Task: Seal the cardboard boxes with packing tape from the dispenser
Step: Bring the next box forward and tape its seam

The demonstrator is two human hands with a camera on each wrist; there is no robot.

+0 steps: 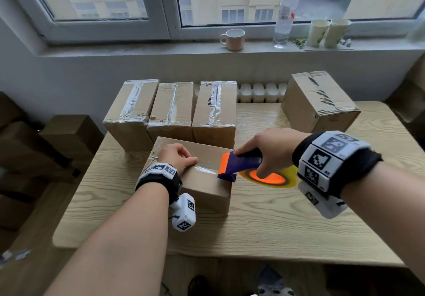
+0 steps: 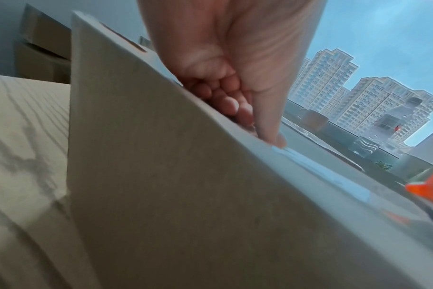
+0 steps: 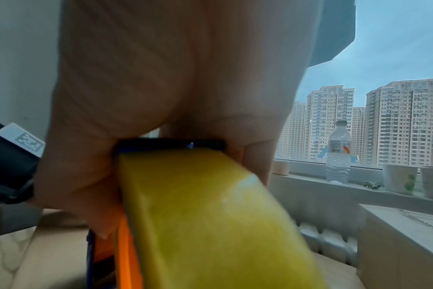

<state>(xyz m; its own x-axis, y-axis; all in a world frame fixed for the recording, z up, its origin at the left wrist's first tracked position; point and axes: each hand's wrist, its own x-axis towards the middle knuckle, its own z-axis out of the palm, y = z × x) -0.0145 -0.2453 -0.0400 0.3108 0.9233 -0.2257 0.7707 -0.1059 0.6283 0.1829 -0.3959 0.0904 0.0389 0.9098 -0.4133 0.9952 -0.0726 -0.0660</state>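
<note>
A brown cardboard box (image 1: 204, 187) lies on the wooden table (image 1: 287, 226) right in front of me. A strip of clear tape (image 1: 204, 169) runs across its top. My left hand (image 1: 178, 157) rests on the box top with fingers curled and the thumb pressing the tape down; in the left wrist view the thumb (image 2: 269, 121) bears on the box (image 2: 185, 176). My right hand (image 1: 270, 150) grips the purple and orange tape dispenser (image 1: 239, 164) at the box's right edge, its blade end on the tape. In the right wrist view the yellow tape roll (image 3: 210, 224) fills the foreground.
Three taped boxes (image 1: 171, 109) stand in a row behind the near box. Another box (image 1: 319, 102) sits at the back right. On the windowsill are a mug (image 1: 233, 39), a water bottle (image 1: 285, 14) and paper cups (image 1: 328, 33). More boxes (image 1: 46, 146) are stacked left of the table.
</note>
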